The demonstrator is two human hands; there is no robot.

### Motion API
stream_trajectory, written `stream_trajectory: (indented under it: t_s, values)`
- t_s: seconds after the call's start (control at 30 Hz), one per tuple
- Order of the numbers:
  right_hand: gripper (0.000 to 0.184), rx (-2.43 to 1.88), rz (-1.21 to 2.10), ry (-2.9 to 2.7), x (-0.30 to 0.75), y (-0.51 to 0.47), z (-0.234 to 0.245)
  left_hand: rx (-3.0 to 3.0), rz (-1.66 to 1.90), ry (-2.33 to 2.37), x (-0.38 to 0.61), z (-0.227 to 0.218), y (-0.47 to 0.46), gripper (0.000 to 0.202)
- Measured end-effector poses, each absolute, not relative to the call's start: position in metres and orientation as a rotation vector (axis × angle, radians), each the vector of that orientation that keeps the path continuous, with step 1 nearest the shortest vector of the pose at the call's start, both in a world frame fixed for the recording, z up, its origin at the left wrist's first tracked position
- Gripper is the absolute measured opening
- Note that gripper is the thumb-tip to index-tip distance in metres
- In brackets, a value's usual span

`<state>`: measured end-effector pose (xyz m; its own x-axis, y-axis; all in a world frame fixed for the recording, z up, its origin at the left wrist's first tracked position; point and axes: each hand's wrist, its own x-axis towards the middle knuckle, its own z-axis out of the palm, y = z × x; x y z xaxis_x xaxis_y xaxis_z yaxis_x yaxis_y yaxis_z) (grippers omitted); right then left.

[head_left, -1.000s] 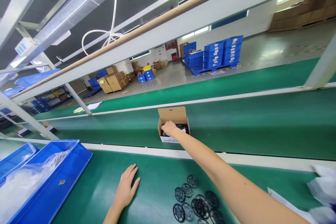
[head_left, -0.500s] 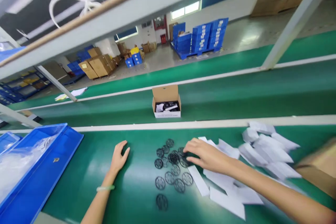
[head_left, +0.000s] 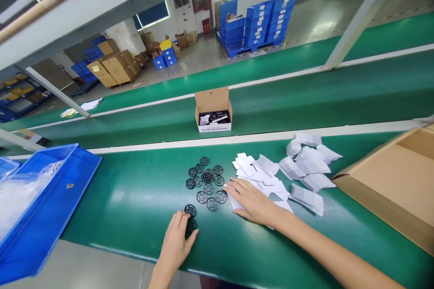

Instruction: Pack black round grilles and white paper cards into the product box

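Several black spoked plastic rings (head_left: 212,203) lie in a loose cluster on the green work surface. My left hand (head_left: 175,237) is at the near end of the cluster, its thumb and fingers closed around the edges of one black spoked ring (head_left: 191,224), which they partly cover. Just beyond those fingertips is another black spoked ring (head_left: 190,210). To the right of the cluster, my right hand (head_left: 251,201) rests with outstretched fingers on a pile of flat white slips (head_left: 249,166), hiding some of them.
White wrapped packets (head_left: 310,166) are heaped at the right, beside a large open cardboard box (head_left: 389,185). A blue bin (head_left: 76,167) holding clear plastic bags stands at the left. Beyond the white rail (head_left: 162,145) sits a small open carton (head_left: 213,110) with black parts inside.
My left hand has moved right to the nearest rings and closed on one. My right hand has come off the rings' edge onto the white slips. The view has tilted downward.
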<state>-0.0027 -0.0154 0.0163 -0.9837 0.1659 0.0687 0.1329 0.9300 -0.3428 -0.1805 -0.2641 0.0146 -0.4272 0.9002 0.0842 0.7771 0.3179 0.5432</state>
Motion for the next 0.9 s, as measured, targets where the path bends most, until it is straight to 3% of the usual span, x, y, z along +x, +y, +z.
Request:
stream_trajectory:
  t_s: [0.13,0.3,0.5,0.63,0.77,0.9]
  values:
    - [0.063,-0.251,0.509,-2.929,-0.003,-0.015,0.012,1.06,1.224,2.257,-0.166,0.02,-0.263,0.028]
    - [0.013,-0.352,0.568,-2.819,-0.005,-0.008,0.01,0.395,1.763,1.626,-0.139,0.034,-0.236,0.034]
    - [0.027,-0.765,0.614,-2.519,0.002,-0.001,0.014,0.198,1.771,1.165,-0.104,0.044,-0.203,0.038]
    - [0.026,-0.729,1.028,-2.112,0.012,-0.025,0.034,0.221,1.766,1.176,-0.087,0.041,-0.186,0.038]
    - [0.024,-0.542,1.382,-2.068,0.026,-0.058,0.057,0.311,1.877,1.193,-0.084,0.034,-0.172,0.032]
    - [0.024,-0.593,1.259,-2.111,0.053,-0.046,0.077,0.286,1.852,1.288,-0.103,0.019,-0.177,0.038]
